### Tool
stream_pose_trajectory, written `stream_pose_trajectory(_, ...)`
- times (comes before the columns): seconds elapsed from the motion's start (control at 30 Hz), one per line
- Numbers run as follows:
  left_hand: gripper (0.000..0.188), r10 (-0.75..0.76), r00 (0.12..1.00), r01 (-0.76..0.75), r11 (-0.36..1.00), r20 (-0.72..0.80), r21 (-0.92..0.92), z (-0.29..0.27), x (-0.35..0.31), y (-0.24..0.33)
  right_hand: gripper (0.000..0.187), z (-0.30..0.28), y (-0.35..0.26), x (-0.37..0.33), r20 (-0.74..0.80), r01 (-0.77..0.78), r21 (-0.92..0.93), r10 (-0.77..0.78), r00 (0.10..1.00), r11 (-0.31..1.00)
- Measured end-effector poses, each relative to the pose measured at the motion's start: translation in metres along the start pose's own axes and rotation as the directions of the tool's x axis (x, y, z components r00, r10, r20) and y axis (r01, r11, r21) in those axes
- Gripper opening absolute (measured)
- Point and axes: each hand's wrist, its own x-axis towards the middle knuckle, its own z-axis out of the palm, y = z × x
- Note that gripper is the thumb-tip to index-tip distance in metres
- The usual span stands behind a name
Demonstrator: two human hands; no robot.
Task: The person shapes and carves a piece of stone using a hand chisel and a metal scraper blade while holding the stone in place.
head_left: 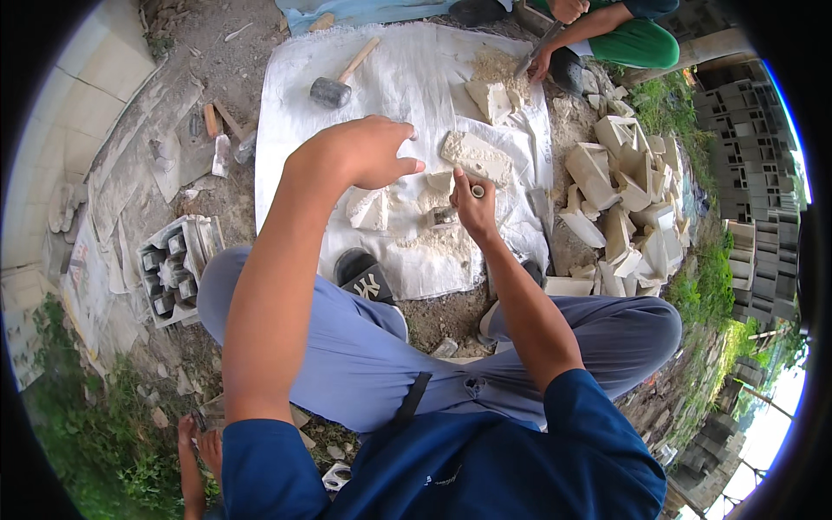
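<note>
My right hand (476, 206) is closed around a hand tool whose round, hollow-looking handle end (477, 191) shows at the top of the fist. A dull metal piece (442, 217), perhaps the tool's blade, lies just left of the fist; its kind is unclear. Beyond the fist rests a pale, rough-faced stone block (478, 159). My left hand (351, 154) hovers over the white sheet (290, 121), thumb and fingers apart, holding nothing. Below it sits a smaller whitish chunk (369, 209). Crumbs and dust surround the pieces near my right hand.
A mallet (331, 92) with a dark head lies at the sheet's far left. Far right, a person in green trousers (637, 45) holds a long tool (536, 52). Broken pale blocks (617, 186) are heaped at right. A grey moulded block (176, 273) stands left; another person's hands (198, 442) show lower left.
</note>
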Motion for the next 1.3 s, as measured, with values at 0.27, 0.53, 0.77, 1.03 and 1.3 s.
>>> stream_pose_trajectory(0.27, 0.060, -0.036, 0.999, 0.037, 0.999, -0.029, 0.020, -0.002, -0.018, -0.009, 0.056, -0.003, -0.001, -0.023, -0.081, 0.130, 0.060, -0.125, 0.989, 0.990)
stream_pose_trajectory(0.53, 0.063, -0.053, 0.999, 0.053, 0.998, 0.008, 0.026, 0.017, 0.005, -0.020, 0.050, -0.029, 0.019, -0.014, 0.031, -0.024, -0.099, 0.027, 0.999, 0.995)
stream_pose_trajectory(0.77, 0.065, -0.089, 0.982, 0.077, 0.994, 0.166, 0.080, 0.050, 0.036, -0.025, 0.044, -0.069, 0.038, -0.054, -0.136, -0.086, -0.083, 0.074, 0.988, 0.993)
stream_pose_trajectory(1.03, 0.064, -0.052, 0.972, 0.029, 0.994, 0.228, 0.102, 0.064, 0.049, -0.007, 0.045, -0.095, 0.007, -0.119, 0.359, -0.512, 0.262, 0.410, 0.839, 0.818)
stream_pose_trajectory(1.3, 0.066, -0.063, 0.979, 0.051, 0.996, 0.193, 0.067, 0.064, 0.046, 0.001, 0.039, -0.097, 0.052, -0.141, 0.280, -0.722, -0.111, 0.718, 0.637, 0.683)
